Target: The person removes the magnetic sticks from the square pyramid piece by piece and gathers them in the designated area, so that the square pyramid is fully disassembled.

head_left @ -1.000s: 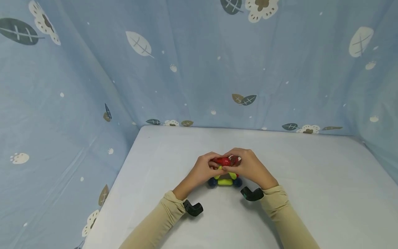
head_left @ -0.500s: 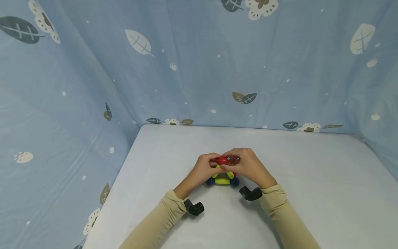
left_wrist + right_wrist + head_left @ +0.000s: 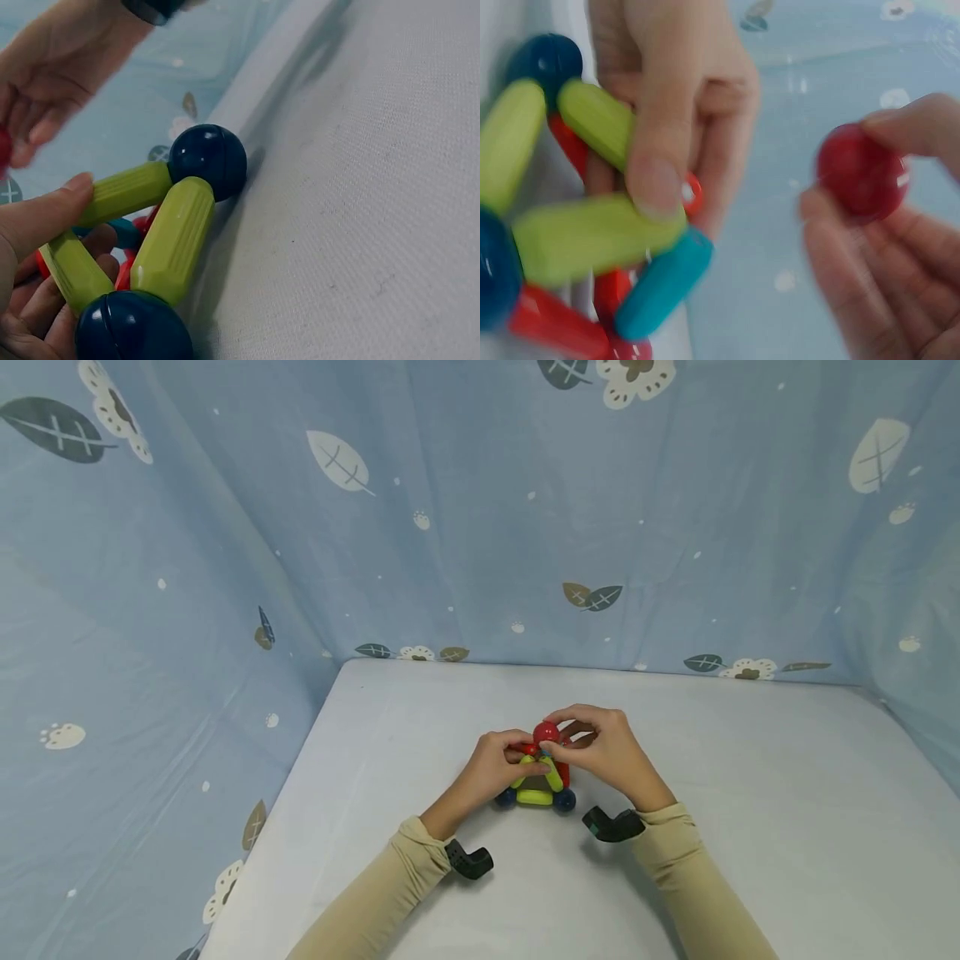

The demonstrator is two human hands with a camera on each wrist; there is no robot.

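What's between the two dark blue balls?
A yellow-green stick, running from the upper ball to the lower ball in the left wrist view.

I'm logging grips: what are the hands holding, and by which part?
Right hand pinches the red ball by opposite sides; left hand grips the rod frame near its top.

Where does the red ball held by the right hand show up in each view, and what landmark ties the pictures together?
Head: red ball, right of and below centre.
Left wrist: at the left edge, cut off and blurred.
Right wrist: right of centre, about mid-height.
Shared landmark: the yellow-green rod between two navy balls.
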